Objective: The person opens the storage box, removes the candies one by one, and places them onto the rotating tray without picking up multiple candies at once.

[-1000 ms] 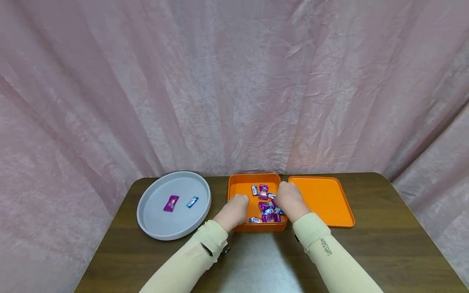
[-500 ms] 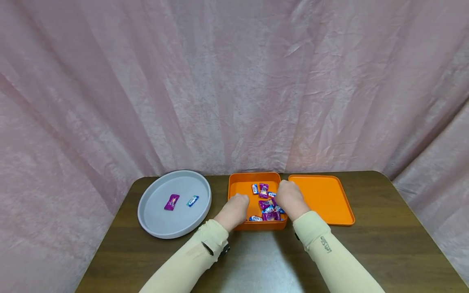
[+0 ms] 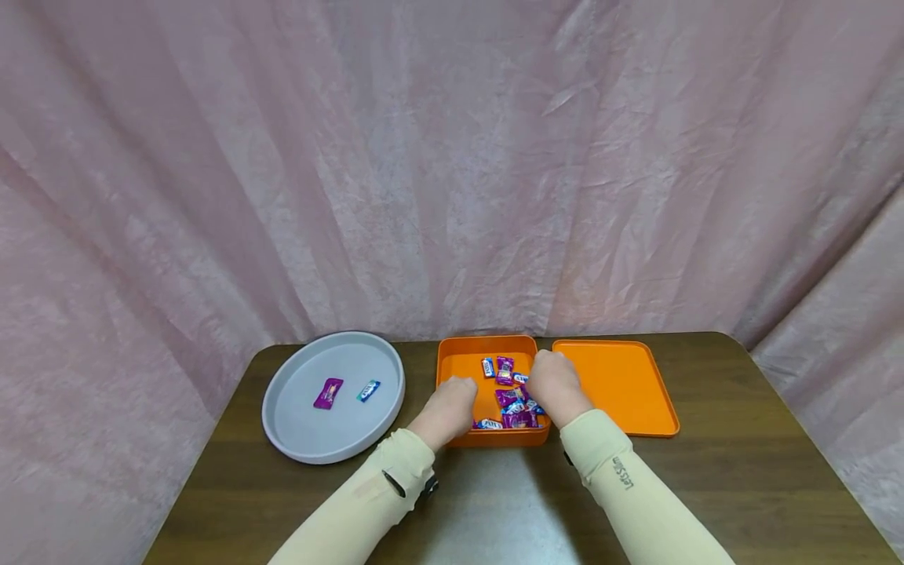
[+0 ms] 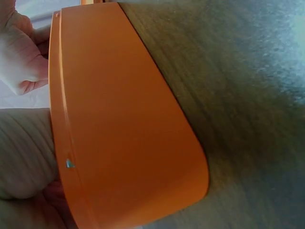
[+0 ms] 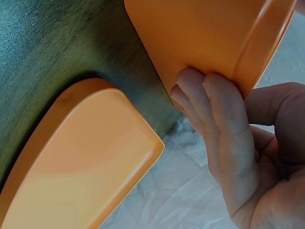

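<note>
An orange box [image 3: 487, 345] holds several small wrapped candies, purple [image 3: 504, 369] and blue-and-white [image 3: 488, 367]. My left hand [image 3: 452, 408] is bent over the box's left front side. Its palm [image 4: 24, 152] lies behind the rim in the left wrist view, and its fingertips are hidden; I cannot tell what they hold. A purple bit shows beside it. My right hand [image 3: 556, 384] grips the box's right wall, with its fingers [image 5: 228, 109] on the outside and the thumb side behind the rim.
A round grey tray [image 3: 282, 428] at the left bears a purple candy [image 3: 328, 393] and a blue-and-white candy [image 3: 368, 391]. Right of the box lies a flat orange lid [image 3: 614, 384]. All stand on a dark wooden table [image 3: 741, 471] before a pink curtain [image 3: 452, 157].
Both hands stay at the box, and the view shifts slightly. A purple bit shows more at my left hand beside the front candy. The tray and lid keep their places.
</note>
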`<state>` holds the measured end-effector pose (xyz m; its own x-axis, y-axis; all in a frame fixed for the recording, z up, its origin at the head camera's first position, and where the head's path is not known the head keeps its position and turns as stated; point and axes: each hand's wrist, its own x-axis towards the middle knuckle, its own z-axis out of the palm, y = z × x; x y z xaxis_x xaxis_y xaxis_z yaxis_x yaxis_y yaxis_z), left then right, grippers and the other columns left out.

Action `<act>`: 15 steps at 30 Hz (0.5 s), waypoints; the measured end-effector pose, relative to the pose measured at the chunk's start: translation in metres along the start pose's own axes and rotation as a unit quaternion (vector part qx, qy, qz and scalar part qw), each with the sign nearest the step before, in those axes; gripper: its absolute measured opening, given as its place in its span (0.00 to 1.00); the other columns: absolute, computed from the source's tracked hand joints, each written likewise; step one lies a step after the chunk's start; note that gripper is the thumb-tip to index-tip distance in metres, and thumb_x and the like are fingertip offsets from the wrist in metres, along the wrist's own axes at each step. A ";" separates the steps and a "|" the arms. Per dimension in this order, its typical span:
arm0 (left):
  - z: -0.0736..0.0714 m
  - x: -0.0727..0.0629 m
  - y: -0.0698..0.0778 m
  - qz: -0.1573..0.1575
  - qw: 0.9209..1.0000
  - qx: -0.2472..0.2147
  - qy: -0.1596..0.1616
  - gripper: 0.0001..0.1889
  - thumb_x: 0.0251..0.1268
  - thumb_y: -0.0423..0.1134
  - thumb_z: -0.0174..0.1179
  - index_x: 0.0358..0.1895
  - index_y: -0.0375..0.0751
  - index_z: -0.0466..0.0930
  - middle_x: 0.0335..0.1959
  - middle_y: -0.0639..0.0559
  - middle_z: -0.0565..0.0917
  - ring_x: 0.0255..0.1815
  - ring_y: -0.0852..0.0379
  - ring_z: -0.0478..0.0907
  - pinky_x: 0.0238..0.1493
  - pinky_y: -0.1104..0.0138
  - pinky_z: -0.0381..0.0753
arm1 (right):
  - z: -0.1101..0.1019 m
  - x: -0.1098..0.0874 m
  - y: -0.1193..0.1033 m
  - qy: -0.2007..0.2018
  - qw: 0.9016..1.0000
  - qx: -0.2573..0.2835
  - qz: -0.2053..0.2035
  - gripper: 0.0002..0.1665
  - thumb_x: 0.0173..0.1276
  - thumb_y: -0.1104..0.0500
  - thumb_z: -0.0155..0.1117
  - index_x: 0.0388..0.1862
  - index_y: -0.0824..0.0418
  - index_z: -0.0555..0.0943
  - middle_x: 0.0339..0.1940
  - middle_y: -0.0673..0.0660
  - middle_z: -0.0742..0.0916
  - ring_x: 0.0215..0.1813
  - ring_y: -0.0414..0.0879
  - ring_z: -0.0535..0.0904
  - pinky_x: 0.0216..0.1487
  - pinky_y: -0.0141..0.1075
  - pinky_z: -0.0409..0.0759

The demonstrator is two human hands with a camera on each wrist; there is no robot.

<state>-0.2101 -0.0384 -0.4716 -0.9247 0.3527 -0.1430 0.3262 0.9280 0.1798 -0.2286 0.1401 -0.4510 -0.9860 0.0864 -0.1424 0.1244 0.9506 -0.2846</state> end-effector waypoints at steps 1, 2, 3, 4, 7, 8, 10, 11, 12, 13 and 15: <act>0.001 0.000 -0.001 -0.001 1.000 -0.003 0.006 0.11 0.48 0.32 0.68 0.36 0.40 0.77 0.27 0.50 0.78 0.26 0.56 0.71 0.37 0.66 0.80 | 0.000 0.000 0.000 0.001 1.000 0.002 0.001 0.22 0.52 0.56 0.72 0.41 0.70 0.78 0.32 0.63 0.84 0.30 0.53 0.78 0.36 0.46 0.83; 0.001 0.001 -0.001 -0.002 1.000 -0.012 0.011 0.12 0.47 0.33 0.69 0.36 0.40 0.78 0.27 0.50 0.79 0.26 0.56 0.71 0.38 0.66 0.81 | 0.000 0.001 0.000 0.002 1.000 0.002 0.001 0.22 0.52 0.57 0.71 0.41 0.70 0.78 0.32 0.63 0.84 0.30 0.53 0.78 0.36 0.46 0.83; 0.002 0.001 -0.001 -0.003 1.000 -0.023 0.017 0.13 0.46 0.34 0.71 0.36 0.40 0.78 0.27 0.50 0.79 0.26 0.56 0.72 0.37 0.66 0.81 | 0.000 0.001 0.000 0.003 1.000 0.003 0.003 0.22 0.52 0.57 0.71 0.41 0.70 0.78 0.32 0.63 0.84 0.30 0.53 0.78 0.36 0.46 0.83; 0.002 0.001 -0.002 -0.002 0.999 -0.033 0.023 0.13 0.45 0.35 0.72 0.35 0.40 0.79 0.26 0.50 0.80 0.25 0.57 0.73 0.36 0.67 0.81 | 0.000 0.002 0.000 0.003 1.000 0.004 0.005 0.22 0.52 0.57 0.71 0.41 0.70 0.78 0.33 0.63 0.84 0.31 0.53 0.78 0.37 0.46 0.83; 0.002 0.002 -0.004 0.000 0.997 -0.061 0.038 0.12 0.42 0.38 0.74 0.29 0.42 0.80 0.22 0.53 0.80 0.23 0.59 0.73 0.32 0.69 0.80 | -0.001 0.001 0.000 0.005 1.000 0.000 0.004 0.22 0.52 0.57 0.72 0.40 0.69 0.79 0.32 0.63 0.84 0.31 0.53 0.77 0.37 0.46 0.83; 0.002 0.002 -0.004 -0.001 0.997 -0.070 0.042 0.11 0.42 0.40 0.75 0.27 0.43 0.80 0.21 0.54 0.79 0.22 0.59 0.73 0.31 0.70 0.79 | -0.001 0.001 0.000 0.004 1.000 -0.003 0.001 0.21 0.52 0.57 0.72 0.40 0.70 0.79 0.32 0.63 0.84 0.30 0.53 0.77 0.37 0.46 0.83; 0.003 0.001 -0.006 -0.002 0.995 -0.083 0.048 0.11 0.43 0.41 0.74 0.21 0.46 0.79 0.18 0.57 0.78 0.21 0.59 0.72 0.27 0.72 0.76 | -0.001 0.000 -0.001 0.003 1.000 -0.006 -0.002 0.21 0.51 0.56 0.72 0.40 0.70 0.79 0.31 0.62 0.84 0.30 0.53 0.77 0.38 0.46 0.83; 0.002 0.001 -0.006 -0.003 0.995 -0.090 0.051 0.11 0.44 0.42 0.73 0.20 0.47 0.78 0.17 0.57 0.77 0.21 0.59 0.71 0.26 0.72 0.74 | -0.001 0.000 -0.001 0.003 1.000 -0.009 -0.003 0.22 0.51 0.56 0.72 0.39 0.70 0.79 0.31 0.62 0.84 0.30 0.53 0.77 0.39 0.46 0.82; 0.002 0.001 -0.007 -0.005 0.994 -0.097 0.054 0.12 0.45 0.42 0.73 0.19 0.48 0.77 0.16 0.58 0.76 0.21 0.59 0.71 0.24 0.72 0.73 | 0.000 0.000 -0.001 0.002 1.000 -0.009 -0.004 0.22 0.51 0.56 0.72 0.40 0.70 0.79 0.31 0.62 0.84 0.30 0.53 0.77 0.39 0.46 0.82; 0.001 0.001 -0.008 -0.008 0.993 -0.104 0.057 0.12 0.47 0.42 0.72 0.19 0.49 0.76 0.16 0.59 0.75 0.21 0.59 0.70 0.24 0.72 0.72 | 0.000 -0.001 -0.001 0.001 1.000 -0.010 -0.004 0.22 0.51 0.56 0.72 0.40 0.70 0.79 0.31 0.62 0.84 0.31 0.53 0.76 0.39 0.46 0.82; 0.000 0.001 -0.008 -0.009 0.991 -0.121 0.064 0.11 0.51 0.42 0.70 0.22 0.49 0.75 0.17 0.58 0.75 0.21 0.58 0.70 0.23 0.72 0.70 | 0.001 -0.001 -0.001 0.001 1.000 -0.009 -0.001 0.22 0.51 0.56 0.72 0.40 0.69 0.79 0.32 0.63 0.84 0.32 0.53 0.77 0.40 0.46 0.82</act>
<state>-0.2140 -0.0457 -0.4732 -0.9521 0.3048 -0.0263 0.2680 0.8725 0.4085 -0.2277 0.1389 -0.4515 -0.9863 0.0854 -0.1410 0.1211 0.9556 -0.2685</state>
